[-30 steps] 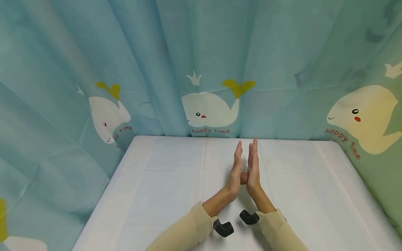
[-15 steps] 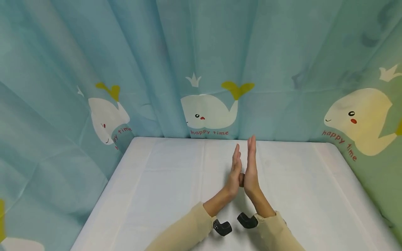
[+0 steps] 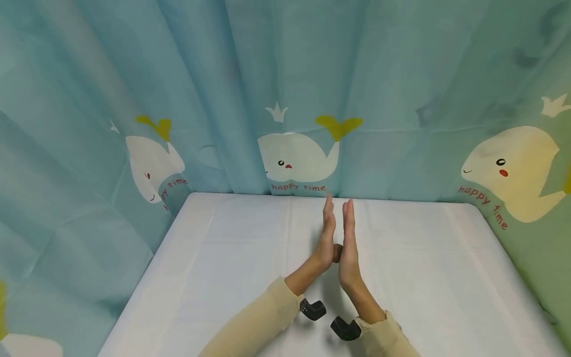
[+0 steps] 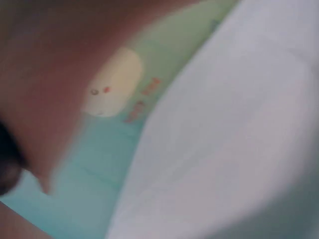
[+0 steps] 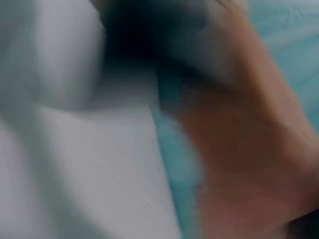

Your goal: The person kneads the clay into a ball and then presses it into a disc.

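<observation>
Both flat hands, left hand and right hand, press a small brown ball between straight-fingered palms above the tabletop.

Legible text, head view: red lettering "happy time" printed on the light blue whale-print fabric curtain, directly under the central white whale figure with yellow tail. Same words under the left white whale, partly folded into a crease; only "time" reads clearly there. Same words, slanted, below the large cream whale at right. Left wrist view: red marks beside a cream whale, too blurred to read. Right wrist view: no readable text.
</observation>
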`<state>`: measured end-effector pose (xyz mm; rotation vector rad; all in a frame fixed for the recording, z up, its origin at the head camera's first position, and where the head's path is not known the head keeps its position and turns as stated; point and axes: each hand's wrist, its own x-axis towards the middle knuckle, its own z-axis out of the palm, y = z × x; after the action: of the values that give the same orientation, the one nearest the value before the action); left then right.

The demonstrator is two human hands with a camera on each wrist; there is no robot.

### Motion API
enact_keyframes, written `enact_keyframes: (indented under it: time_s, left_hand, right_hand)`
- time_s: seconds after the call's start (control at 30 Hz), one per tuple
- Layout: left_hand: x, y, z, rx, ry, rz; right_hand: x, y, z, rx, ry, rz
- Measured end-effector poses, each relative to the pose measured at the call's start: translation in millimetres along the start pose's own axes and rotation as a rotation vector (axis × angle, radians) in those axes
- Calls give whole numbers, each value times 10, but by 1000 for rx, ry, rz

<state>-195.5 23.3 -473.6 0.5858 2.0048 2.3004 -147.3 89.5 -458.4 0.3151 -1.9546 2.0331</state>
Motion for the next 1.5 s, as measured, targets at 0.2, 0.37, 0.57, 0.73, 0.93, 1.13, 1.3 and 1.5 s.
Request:
enact_keyframes:
  time_s: [0.2,0.37,0.57,0.73,0.93,1.13,1.3,1.5]
  left_hand:
    - [-166,-17,75,-157,-53,-11]
    - [-127,198,43,-160,-85,-19]
    - [25,83,-57,-106,51,-16]
    - [-74,45,45,-16,-45,-3]
    - [-145,261,127,-95,-52,-8]
    - [-35,179,59,24,-8,48]
    - [-118,81,59,74,-40,55]
    - [-237,233,113,-20,-113,21]
  right_hand:
    - [245,136,-135,-116,20,-86]
    - [186,393,-188,-73,16,-38]
    - [-81,111,27,-43,-60,-27]
    - [119,57,-110,-30,-2,-31]
    - [160,346,-207,22,22,29]
    - [-71,219,-47,108,-1,18]
    - [46,67,-95,45,5,-26]
    - [187,271,-250,55,86,86]
